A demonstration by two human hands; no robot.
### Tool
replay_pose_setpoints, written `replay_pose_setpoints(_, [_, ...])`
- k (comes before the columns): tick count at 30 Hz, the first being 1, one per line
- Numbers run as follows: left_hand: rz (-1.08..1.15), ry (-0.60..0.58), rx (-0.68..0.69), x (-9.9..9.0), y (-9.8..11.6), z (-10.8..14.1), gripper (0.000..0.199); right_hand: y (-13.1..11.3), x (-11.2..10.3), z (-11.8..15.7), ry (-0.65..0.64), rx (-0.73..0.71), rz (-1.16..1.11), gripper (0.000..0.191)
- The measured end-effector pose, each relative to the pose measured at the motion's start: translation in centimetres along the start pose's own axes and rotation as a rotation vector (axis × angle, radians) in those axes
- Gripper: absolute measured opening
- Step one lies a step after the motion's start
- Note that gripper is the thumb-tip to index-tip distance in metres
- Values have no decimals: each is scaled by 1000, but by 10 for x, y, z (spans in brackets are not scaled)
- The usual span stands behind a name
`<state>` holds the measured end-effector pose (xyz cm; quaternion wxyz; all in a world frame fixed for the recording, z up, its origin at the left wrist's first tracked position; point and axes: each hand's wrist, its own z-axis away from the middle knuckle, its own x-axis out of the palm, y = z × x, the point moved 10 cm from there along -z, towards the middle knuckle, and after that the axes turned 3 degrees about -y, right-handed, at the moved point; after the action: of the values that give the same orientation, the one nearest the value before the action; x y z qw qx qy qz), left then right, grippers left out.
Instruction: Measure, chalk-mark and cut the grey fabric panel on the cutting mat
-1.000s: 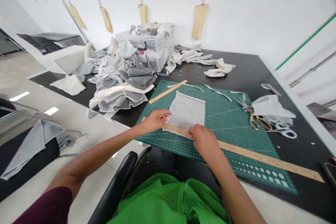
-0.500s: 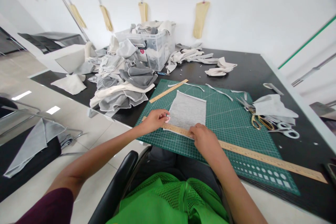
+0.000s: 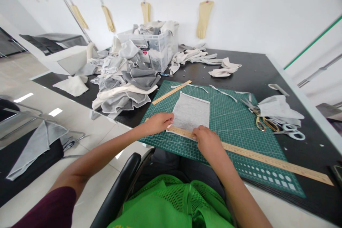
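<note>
Left hand (image 3: 159, 123) pinched a small pinkish piece (image 3: 169, 126); right hand (image 3: 208, 139), fingers bent, pressed a long wooden ruler (image 3: 267, 158) along the near edge of a grey fabric panel (image 3: 192, 112) on the green cutting mat (image 3: 227, 124). Beneath spread a black worktop (image 3: 245, 71), before a white wall (image 3: 240, 10). One shorter ruler (image 3: 171, 93), two pairs of scissors (image 3: 290, 132) and four hanging yellow gloves (image 3: 204, 19) were visible.

I record the cloth (image 3: 192, 112) as pale grey with a whitish edge; mat (image 3: 232, 117) green, gridded in white; rulers (image 3: 267, 160) tan; table (image 3: 248, 69) black; gloves (image 3: 205, 19) pale yellow; scissors (image 3: 257, 112) handled in gold and in white; my vest (image 3: 160, 203) green mesh, my sleeve (image 3: 53, 206) maroon
</note>
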<state>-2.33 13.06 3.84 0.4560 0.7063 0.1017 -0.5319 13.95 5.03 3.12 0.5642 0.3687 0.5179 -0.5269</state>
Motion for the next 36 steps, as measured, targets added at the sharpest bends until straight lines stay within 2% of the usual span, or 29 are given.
replay_pose_setpoints(2, [34,-9,27,-1,0,-4,15,0,1,0,-4,5,2,23])
replay_pose_setpoints(6, [95,72,42,-6,-3,-13,14,0,0,0,6,9,16,23])
replay_pose_setpoints(8, [110,70,54,-3,-3,-17,12,0,0,1,11,11,17,22])
replay_pose_setpoints(13, [112,-26,127,8,5,-20,12,0,-1,1,30,18,8,22])
replay_pose_setpoints(16, [126,-79,183,7,7,-18,14,1,0,1,24,19,10,23])
replay_pose_setpoints(21, [243,-267,331,8,14,-12,24,2,3,0,-14,18,-2,21])
replay_pose_setpoints(24, [279,-321,385,4,19,-12,26,3,3,-1,-16,22,-4,22])
replay_pose_setpoints(29, [261,-300,419,0,22,-14,18,2,3,-1,-10,20,-7,21])
replay_pose_setpoints(36, [69,-212,461,-10,24,-5,25,2,2,0,17,6,-38,22])
